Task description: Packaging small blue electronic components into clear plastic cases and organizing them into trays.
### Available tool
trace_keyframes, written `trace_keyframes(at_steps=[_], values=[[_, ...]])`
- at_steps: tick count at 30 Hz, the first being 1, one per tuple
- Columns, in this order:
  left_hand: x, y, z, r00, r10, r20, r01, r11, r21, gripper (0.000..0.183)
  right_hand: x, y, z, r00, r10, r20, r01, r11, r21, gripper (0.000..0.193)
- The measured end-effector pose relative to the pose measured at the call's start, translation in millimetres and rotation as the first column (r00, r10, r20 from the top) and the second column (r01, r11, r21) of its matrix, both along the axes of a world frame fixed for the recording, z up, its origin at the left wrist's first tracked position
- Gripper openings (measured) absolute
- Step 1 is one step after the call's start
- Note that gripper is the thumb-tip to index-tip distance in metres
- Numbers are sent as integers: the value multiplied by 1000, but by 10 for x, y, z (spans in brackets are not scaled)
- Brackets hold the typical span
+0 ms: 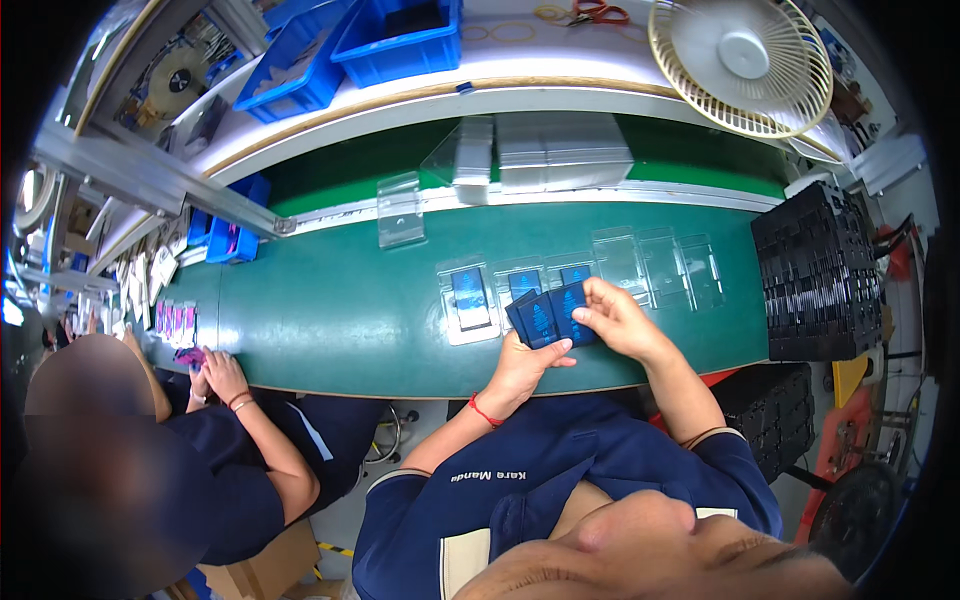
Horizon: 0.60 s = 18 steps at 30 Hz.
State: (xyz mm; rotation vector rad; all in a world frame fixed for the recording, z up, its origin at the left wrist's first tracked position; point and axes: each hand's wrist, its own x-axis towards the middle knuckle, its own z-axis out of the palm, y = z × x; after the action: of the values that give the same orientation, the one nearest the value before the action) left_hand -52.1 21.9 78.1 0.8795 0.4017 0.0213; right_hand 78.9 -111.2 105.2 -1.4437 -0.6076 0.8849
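Observation:
Over the near edge of the green table, my left hand (520,370) is closed on a small fan of flat black phone batteries (536,318) with blue print. My right hand (622,322) pinches another such battery (571,306) at its right side, against the fan. Just beyond my hands stand see-through plastic trays in a row. The leftmost tray (483,333) holds a battery (468,290). Further batteries (524,282) lie in the two trays beside it, partly hidden by those in my hands. To the right are more see-through trays (621,262).
A loose see-through tray (401,212) and stacked clear trays (565,150) stand at the back. Black stacked trays (815,270) bound the right side. Above are a shelf with blue bins (400,45) and a fan (742,55). At left, a co-worker's hands (222,375) handle pink-and-dark pieces.

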Motion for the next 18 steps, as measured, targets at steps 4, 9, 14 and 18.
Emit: trace_keyframes(at_steps=[4,9,14,18], values=[[-35,57,66,997,-39,67,45,995,-87,54,568,-307,-46,968,-216,128,221,975,-20,11],[-58,139,56,988,-20,154,55,972,-230,65,807,-462,-57,742,-82,665,454,792,-409,39],[43,37,23,998,67,1,-67,996,-64,28,470,-323,36,583,-156,797,585,762,-278,36],[179,-128,55,1000,-16,-5,16,998,55,31,79,-231,66,898,-172,406,252,955,-154,17]])
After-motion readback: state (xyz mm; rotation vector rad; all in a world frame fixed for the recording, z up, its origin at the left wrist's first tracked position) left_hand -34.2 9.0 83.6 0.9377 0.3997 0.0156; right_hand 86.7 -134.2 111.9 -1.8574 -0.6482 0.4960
